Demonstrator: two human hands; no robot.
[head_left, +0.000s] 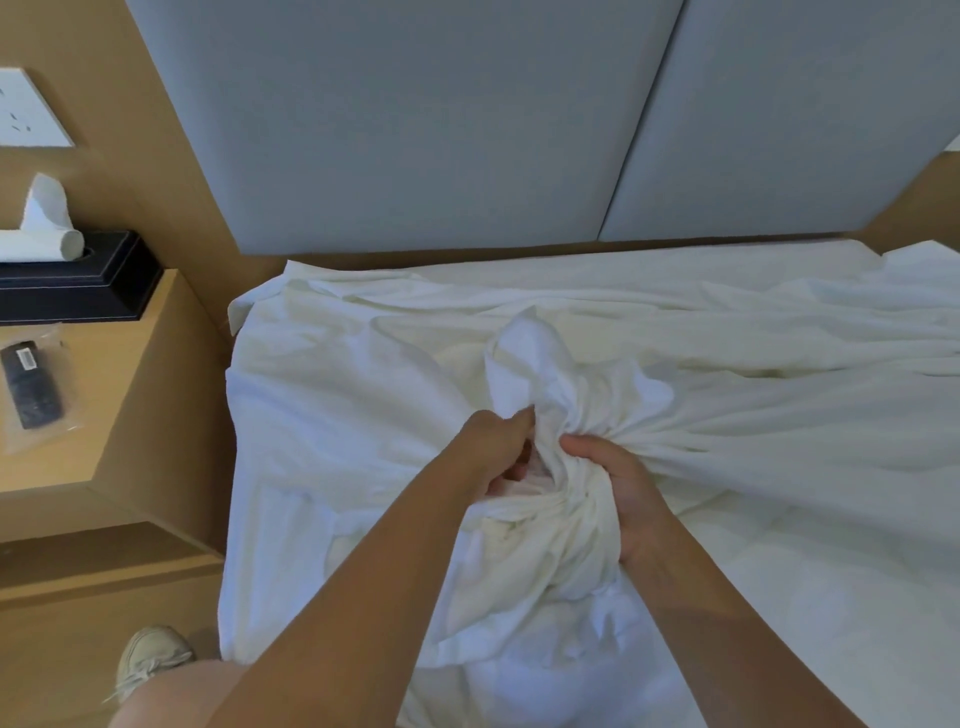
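Note:
A white sheet (727, 364) lies crumpled over the bed, gathered into a bunch at the middle. My left hand (498, 447) grips the bunched cloth from the left, its fingers buried in the folds. My right hand (618, 493) holds the same bunch from the right, thumb over the twisted part. A peak of cloth (530, 358) stands up just beyond both hands. More white fabric hangs down between my forearms toward the near edge of the bed.
A grey padded headboard (415, 130) backs the bed. At left stands a wooden nightstand (130, 395) with a black tissue box (78, 286) and a bagged remote (31, 384). A wall socket plate (26, 109) is above it. My shoe (150, 660) is on the floor.

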